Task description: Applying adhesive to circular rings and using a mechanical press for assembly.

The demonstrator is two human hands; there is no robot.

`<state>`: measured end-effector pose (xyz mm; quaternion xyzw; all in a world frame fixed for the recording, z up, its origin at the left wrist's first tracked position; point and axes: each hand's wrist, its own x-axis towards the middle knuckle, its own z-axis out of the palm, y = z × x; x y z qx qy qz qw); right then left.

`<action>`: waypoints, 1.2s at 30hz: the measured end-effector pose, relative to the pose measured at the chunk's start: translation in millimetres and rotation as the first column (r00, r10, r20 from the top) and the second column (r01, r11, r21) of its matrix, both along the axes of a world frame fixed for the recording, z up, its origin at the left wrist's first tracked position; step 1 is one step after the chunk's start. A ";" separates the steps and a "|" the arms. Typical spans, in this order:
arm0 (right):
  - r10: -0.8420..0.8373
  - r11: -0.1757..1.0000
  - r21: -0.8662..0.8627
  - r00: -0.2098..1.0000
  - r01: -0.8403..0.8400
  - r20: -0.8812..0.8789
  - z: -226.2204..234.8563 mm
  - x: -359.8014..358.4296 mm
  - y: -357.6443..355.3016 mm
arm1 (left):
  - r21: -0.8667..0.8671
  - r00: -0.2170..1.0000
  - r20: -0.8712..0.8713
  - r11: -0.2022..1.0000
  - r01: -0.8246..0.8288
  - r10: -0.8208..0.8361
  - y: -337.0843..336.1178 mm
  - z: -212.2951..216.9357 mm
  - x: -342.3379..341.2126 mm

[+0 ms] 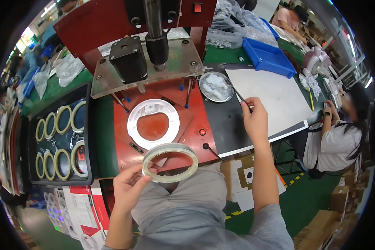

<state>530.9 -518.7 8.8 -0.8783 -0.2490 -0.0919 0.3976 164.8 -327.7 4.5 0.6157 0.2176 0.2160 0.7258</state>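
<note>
A red press (154, 25) with a clear plate (175, 62) and black motor (128, 58) is set at the far middle; a white ring (153, 123) lies on its red base (196, 116) beneath. A black tray (33, 137) of pale rings is placed at the left, a metal dish (216, 87) and white sheet (271, 100) at the right, a blue bin (268, 56) farther off. A seated person (337, 137) is seen at the right edge. Open room is left on the dark mat (225, 125) between base and sheet. A toothed ring (170, 162) is held near the base's near edge, pinched at its left rim by the left hand (128, 192). A thin stick (238, 96), reaching into the dish, is clamped in the right hand (255, 118) fingers.
</note>
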 end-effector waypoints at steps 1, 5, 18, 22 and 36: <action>0.004 1.000 0.005 0.998 -0.004 0.063 1.2 4.4 3.2 | 0.005 1.000 0.000 1.000 0.005 -0.005 0.2 0.7 0.8; 0.034 0.999 -0.029 0.988 -0.030 0.152 -5.6 21.2 22.3 | 0.015 1.000 -0.029 1.000 0.002 -0.002 0.5 0.0 -0.7; 0.132 0.950 0.310 0.950 -0.040 -0.282 43.1 -28.8 -14.0 | 0.215 1.000 0.001 0.976 -0.028 0.029 0.1 5.7 -22.2; 0.302 0.911 0.405 0.798 -0.080 -0.521 61.6 -70.2 -46.3 | 0.597 0.993 0.113 0.801 -0.049 -0.023 11.9 54.8 -7.4; 0.714 0.695 0.390 0.642 -0.604 -0.279 89.3 -123.9 -38.2 | 0.732 0.951 0.280 0.670 -0.123 -0.131 15.7 75.9 20.1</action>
